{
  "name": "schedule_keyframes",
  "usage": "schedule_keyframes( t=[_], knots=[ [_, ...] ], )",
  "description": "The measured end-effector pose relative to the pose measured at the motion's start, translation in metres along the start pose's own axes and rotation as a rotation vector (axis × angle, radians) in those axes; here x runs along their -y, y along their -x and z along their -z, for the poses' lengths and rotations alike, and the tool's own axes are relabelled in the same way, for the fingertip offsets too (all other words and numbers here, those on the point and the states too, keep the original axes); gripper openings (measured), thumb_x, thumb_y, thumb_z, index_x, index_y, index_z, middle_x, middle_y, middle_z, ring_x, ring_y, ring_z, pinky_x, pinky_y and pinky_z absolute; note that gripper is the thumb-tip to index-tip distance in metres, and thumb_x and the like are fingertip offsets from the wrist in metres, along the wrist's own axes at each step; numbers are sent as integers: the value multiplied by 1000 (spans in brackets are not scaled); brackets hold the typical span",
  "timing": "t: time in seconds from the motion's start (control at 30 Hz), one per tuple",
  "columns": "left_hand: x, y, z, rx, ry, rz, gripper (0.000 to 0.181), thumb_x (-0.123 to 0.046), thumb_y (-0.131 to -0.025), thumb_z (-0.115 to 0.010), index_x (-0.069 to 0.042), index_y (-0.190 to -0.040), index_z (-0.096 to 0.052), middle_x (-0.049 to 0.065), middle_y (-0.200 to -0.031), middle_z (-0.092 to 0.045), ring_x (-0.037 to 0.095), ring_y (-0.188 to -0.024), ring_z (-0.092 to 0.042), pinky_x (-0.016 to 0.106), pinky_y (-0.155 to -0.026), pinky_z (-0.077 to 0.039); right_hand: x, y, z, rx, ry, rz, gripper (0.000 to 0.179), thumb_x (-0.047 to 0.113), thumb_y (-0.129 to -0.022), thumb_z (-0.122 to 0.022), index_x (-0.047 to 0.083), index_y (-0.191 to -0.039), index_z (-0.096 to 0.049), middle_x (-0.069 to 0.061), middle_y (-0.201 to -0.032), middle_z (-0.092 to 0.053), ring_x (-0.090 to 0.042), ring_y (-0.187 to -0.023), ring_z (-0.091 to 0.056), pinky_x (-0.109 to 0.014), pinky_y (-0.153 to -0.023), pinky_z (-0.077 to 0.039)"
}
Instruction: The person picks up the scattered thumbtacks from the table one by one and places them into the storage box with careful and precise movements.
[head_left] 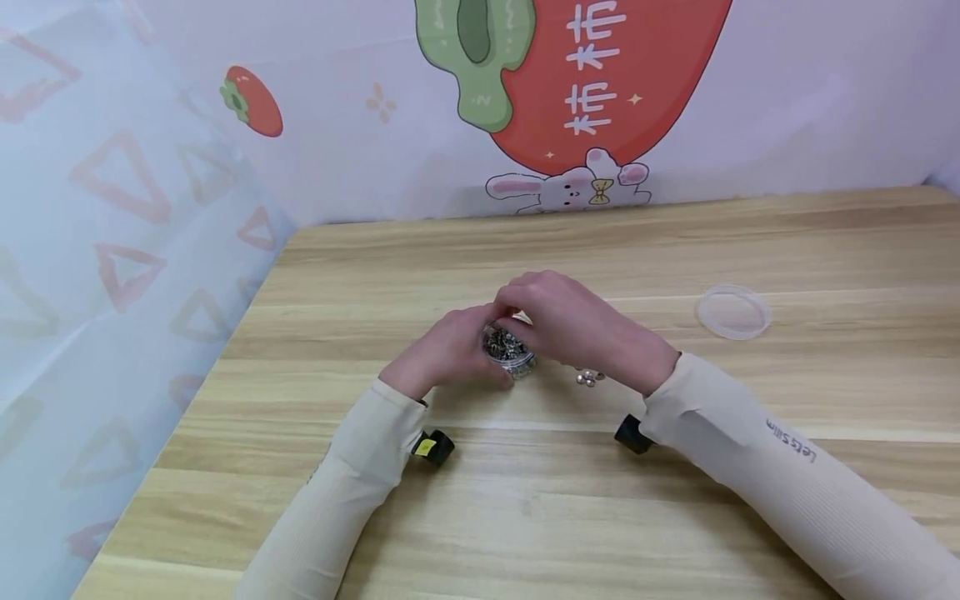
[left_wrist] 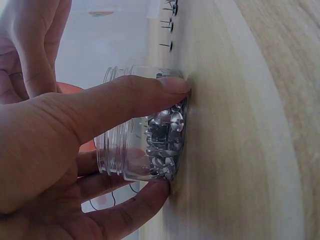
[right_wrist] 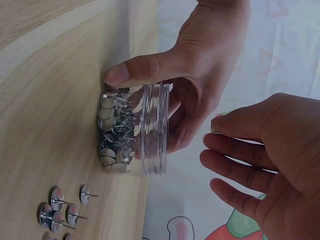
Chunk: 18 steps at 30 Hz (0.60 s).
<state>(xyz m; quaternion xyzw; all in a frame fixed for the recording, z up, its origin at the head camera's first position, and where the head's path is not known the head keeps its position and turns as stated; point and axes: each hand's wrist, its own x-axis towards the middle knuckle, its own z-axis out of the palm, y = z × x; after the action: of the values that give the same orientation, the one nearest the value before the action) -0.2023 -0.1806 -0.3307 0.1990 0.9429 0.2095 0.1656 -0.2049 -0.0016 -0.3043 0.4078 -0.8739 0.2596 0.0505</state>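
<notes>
A clear, open-topped plastic jar [right_wrist: 156, 130] stands upright on the table, partly filled with silver thumbtacks [left_wrist: 162, 130]. My left hand [head_left: 463, 346] grips the jar from the side, its thumb [left_wrist: 150, 95] across the near wall and its other fingers around the far side. Over the jar's mouth is my right hand [head_left: 558, 317], fingers bent, with thumb and index fingertips [right_wrist: 207, 141] close together. I cannot tell whether a thumbtack sits between them. Several loose thumbtacks [head_left: 588, 377] lie beside the jar, under the right wrist, points up in the right wrist view.
A round clear lid [head_left: 733, 312] lies flat on the wooden table [head_left: 525, 517], to the right of the hands. Behind the table rises a printed backdrop [head_left: 337, 150]. A black wrist camera [head_left: 435, 448] hangs below the left sleeve, another [head_left: 633, 434] by the right sleeve.
</notes>
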Motion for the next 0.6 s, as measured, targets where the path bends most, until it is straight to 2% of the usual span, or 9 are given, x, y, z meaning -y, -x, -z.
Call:
schedule_keyframes(
  t=[0.1,0.2,0.3,0.4,0.5,0.6],
  knots=[
    [-2,-1,0,7,-1,13,73,-26,-68,-86,-19,-131,-51,1,-120,-64,20,-104,-58,36,-94,-48,-1,3,2,1,25,-14,25,20,-86,-74,11,-109,-72,-2,-102,-73,-16,-85,-67,-35,-85,-55],
    [-4,-2,0,15,-12,37,68,-28,-67,-86,-15,-126,-54,1,-119,-65,20,-104,-60,35,-94,-49,-3,5,6,11,78,-31,56,37,-83,-76,16,-132,-60,-6,-128,-65,-23,-108,-65,-45,-99,-47],
    [-5,-2,1,13,-26,43,67,-29,-68,-86,-12,-124,-55,2,-118,-65,21,-105,-61,36,-95,-49,-5,6,9,19,138,-32,82,51,-78,-76,22,-147,-43,-8,-149,-48,-28,-132,-50,-53,-110,-35],
    [-5,-2,1,4,-39,29,69,-30,-68,-86,-11,-126,-54,5,-121,-65,24,-108,-61,38,-97,-49,-5,7,9,26,159,-9,89,56,-76,-75,22,-150,-38,-9,-154,-40,-29,-139,-42,-54,-113,-30],
    [-5,-1,1,2,-41,24,70,-29,-69,-86,-10,-128,-54,6,-125,-64,25,-110,-61,38,-99,-48,-4,9,9,34,163,13,90,56,-76,-75,21,-149,-39,-9,-153,-41,-28,-140,-41,-53,-114,-29],
    [-6,-2,1,17,-20,47,72,-28,-68,-87,-10,-129,-53,6,-124,-63,24,-109,-60,38,-97,-48,-6,16,10,51,157,7,86,54,-77,-76,20,-148,-41,-8,-152,-43,-27,-140,-41,-54,-115,-28]
  ],
)
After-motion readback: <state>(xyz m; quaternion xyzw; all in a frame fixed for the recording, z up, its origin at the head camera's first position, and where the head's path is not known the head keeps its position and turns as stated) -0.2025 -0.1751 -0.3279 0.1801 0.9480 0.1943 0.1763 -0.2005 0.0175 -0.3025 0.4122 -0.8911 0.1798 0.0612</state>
